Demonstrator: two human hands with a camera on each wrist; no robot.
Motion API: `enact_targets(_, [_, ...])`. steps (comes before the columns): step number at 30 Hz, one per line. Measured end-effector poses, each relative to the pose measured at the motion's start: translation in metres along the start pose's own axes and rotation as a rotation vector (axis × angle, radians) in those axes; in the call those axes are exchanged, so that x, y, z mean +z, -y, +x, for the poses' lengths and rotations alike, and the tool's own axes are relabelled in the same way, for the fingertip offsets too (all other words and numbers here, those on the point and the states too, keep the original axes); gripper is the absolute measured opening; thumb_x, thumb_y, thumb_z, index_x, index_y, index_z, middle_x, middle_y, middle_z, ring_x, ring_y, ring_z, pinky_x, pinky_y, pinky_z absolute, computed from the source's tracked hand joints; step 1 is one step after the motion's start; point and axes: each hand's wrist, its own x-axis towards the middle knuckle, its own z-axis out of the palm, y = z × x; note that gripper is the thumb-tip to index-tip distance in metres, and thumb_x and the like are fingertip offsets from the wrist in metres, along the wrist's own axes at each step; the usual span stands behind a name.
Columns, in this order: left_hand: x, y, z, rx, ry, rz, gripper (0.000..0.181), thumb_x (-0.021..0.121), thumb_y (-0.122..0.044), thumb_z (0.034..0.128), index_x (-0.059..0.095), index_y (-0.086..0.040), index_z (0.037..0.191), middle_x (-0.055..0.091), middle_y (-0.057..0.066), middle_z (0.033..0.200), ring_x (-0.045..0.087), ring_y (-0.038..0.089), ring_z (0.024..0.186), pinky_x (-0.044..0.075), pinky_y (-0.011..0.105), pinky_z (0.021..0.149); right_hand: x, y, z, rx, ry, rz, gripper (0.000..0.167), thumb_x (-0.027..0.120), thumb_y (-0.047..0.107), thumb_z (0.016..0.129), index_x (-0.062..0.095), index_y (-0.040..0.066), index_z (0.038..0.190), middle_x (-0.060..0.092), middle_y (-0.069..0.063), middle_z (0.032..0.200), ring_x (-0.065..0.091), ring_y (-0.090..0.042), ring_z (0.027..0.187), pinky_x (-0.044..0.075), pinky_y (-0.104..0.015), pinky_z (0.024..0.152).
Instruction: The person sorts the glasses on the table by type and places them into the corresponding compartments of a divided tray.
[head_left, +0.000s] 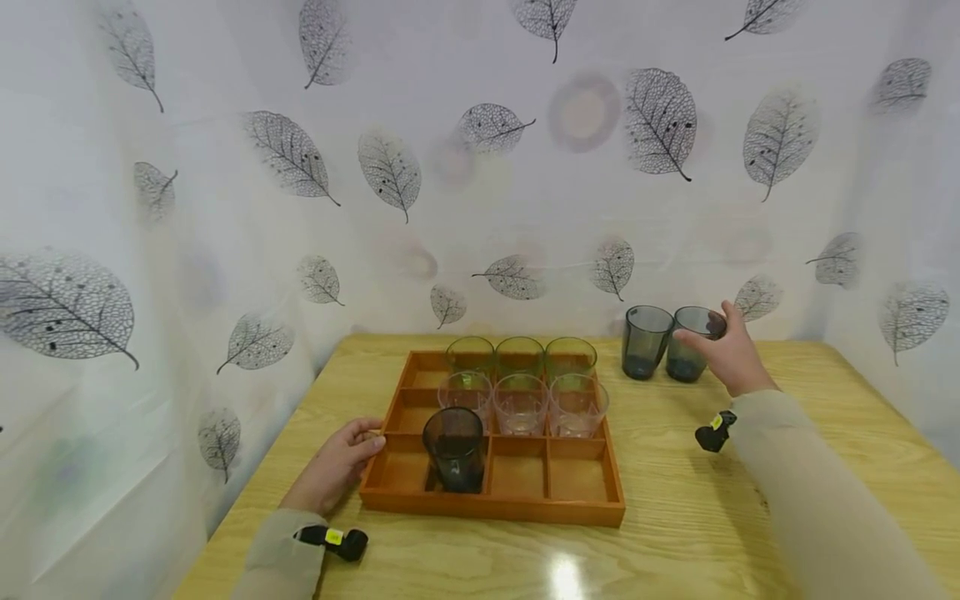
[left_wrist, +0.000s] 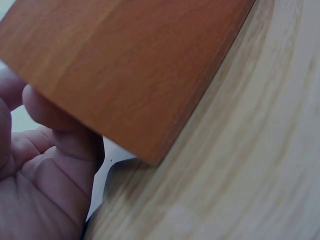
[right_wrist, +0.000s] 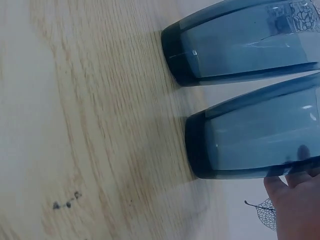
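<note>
A divided wooden tray (head_left: 495, 507) lies on the table, and my left hand (head_left: 333, 468) holds its left edge; the left wrist view shows the fingers (left_wrist: 55, 110) bent against the tray wall (left_wrist: 125, 80). One dark grey glass (head_left: 456, 454) stands in the front row, second compartment from the left. Behind it are three clear glasses (head_left: 520, 408) in the middle row and three green glasses (head_left: 519, 354) in the back row. At the back right, my right hand (head_left: 735, 354) grips a dark glass (head_left: 684, 362) near its rim, beside a second dark glass (head_left: 642, 354).
The light wooden table (head_left: 675, 533) runs under everything. A white curtain (head_left: 480, 225) with a leaf print hangs close behind the glasses and along the sides. Dark marks (right_wrist: 67, 201) show on the tabletop in the right wrist view.
</note>
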Motion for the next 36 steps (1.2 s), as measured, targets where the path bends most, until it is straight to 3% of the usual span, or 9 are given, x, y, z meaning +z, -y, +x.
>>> enact_targets(12, [-0.001,-0.001,-0.001,-0.010,0.011,0.018,0.049,0.059,-0.014,0.1035,0.038,0.007,0.143,0.053,0.005,0.099,0.046,0.011,0.068,0.044,0.024,0.053,0.009,-0.005,-0.003,0.045,-0.069,-0.017,0.118,0.065,0.060,0.091,-0.017,0.011,0.160,0.023,-0.031,0.158,0.026,-0.053,0.141,0.029,-0.067,0.107])
enact_targets(22, [-0.001,0.001,0.000,-0.014,0.008,0.019,0.048,0.059,-0.014,0.1035,0.039,0.006,0.143,0.053,0.006,0.100,0.046,0.012,0.068,0.045,0.025,0.054,0.010,-0.007,-0.003,0.038,-0.074,-0.033,0.117,0.065,0.061,0.091,-0.014,0.011,0.161,0.025,-0.034,0.155,0.029,-0.054,0.139,0.030,-0.067,0.106])
enact_targets(36, [0.001,-0.001,-0.001,-0.007,-0.002,0.005,0.048,0.058,-0.014,0.1037,0.038,0.006,0.143,0.054,0.005,0.100,0.049,0.012,0.071,0.045,0.024,0.058,0.008,-0.005,-0.024,0.028,-0.052,-0.016,0.105,0.066,0.056,0.093,0.005,0.006,0.162,0.028,-0.030,0.155,0.029,-0.048,0.140,0.031,-0.065,0.107])
